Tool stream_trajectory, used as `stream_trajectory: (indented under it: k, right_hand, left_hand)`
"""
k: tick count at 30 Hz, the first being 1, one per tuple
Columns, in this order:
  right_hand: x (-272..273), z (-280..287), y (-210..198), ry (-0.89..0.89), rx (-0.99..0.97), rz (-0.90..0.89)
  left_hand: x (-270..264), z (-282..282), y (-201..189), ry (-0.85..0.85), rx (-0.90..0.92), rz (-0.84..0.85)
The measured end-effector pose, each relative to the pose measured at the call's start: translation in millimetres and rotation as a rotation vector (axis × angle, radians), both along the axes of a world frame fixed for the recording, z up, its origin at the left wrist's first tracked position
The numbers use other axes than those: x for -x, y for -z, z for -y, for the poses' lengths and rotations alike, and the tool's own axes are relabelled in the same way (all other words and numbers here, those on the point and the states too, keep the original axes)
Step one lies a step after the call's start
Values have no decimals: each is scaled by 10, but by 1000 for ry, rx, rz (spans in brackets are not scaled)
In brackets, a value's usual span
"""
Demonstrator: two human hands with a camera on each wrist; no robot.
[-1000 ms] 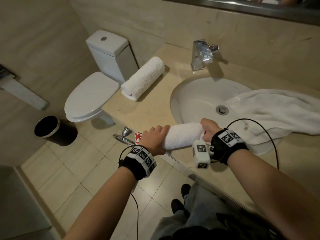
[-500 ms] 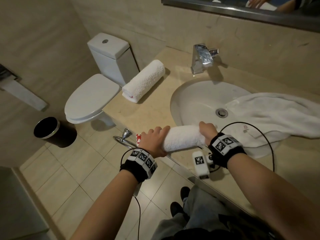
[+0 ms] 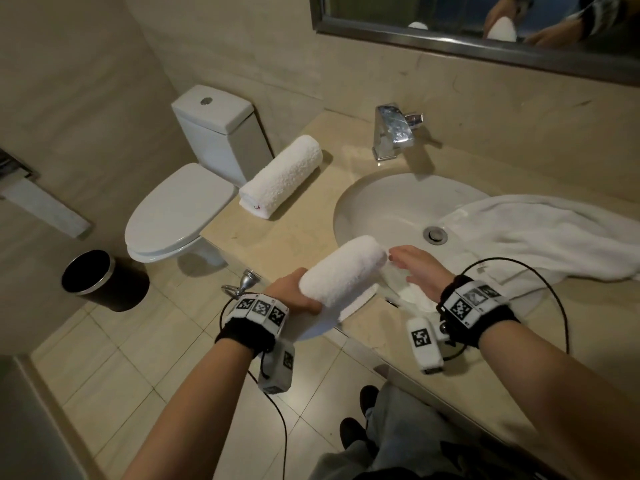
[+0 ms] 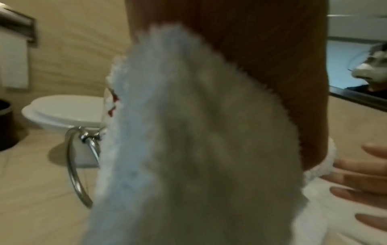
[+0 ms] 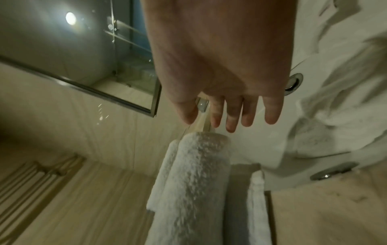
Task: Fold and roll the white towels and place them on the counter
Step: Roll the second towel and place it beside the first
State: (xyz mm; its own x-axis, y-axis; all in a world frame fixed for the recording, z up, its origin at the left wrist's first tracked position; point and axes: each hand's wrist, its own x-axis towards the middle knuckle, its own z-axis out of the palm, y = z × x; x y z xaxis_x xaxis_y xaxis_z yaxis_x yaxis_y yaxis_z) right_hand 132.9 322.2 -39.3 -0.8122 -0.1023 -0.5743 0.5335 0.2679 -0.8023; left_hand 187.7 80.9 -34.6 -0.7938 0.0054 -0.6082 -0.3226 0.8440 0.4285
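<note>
The left hand (image 3: pixel 294 292) grips one end of a rolled white towel (image 3: pixel 341 271), fingers curled under and round it, and holds the roll tilted above the near edge of the beige counter (image 3: pixel 298 237), just left of the sink basin (image 3: pixel 388 206). A loose flap of the same towel hangs below the roll toward the counter edge. In the left wrist view the towel fills most of the picture, blurred, with the palm behind it. The right hand (image 3: pixel 420 271) is free of the roll: its fingers (image 5: pixel 270 112) are straight and spread, palm down, just beside the roll's far end and over the near rim of the sink; whether the fingertips touch the towel cannot be told. A second rolled towel (image 3: pixel 282 176) lies flat on the counter left of the sink, well apart from the held one, its end with a small red mark pointing toward the toilet (image 3: pixel 180 209). An unfolded white towel (image 3: pixel 540 237) is draped from the right of the sink into the basin, reaching near the drain (image 3: pixel 435 234). Behind the sink stands a chrome faucet (image 3: pixel 393 133), and above it a mirror (image 3: pixel 467 19). Left of the sink, below the counter edge, a chrome towel ring (image 4: pixel 77 165) hangs, and a black waste bin (image 3: pixel 100 280) stands on the tiled floor beside the toilet.
</note>
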Motion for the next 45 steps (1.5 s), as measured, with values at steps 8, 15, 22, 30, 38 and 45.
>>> stream_trajectory:
  k: [8,15,22,30,38,45]
  right_hand:
    - [-100,273,-13,-190,-128,36]
    - [-214,467,98,-398,-404,88]
    - [-91,630,89,-149,-448,-146]
    - [-297,635,-81,-651,-145,-208]
    - [-333,534,-47,-816,-393,-353]
    - [-82,97,68,-1057,-605,-789]
  left_hand:
    - [-269,-134,-17,-525,-443,160]
    - [-357,-116,-5,-840,-792,285]
    - [-248,-262,-52,-1099,-1057,195]
    - [-107,-512,283,-1446,-846,76]
    - [-203,-658,166,-1486,-670,-39]
    - [-348,-51,185,-991,-112,-497]
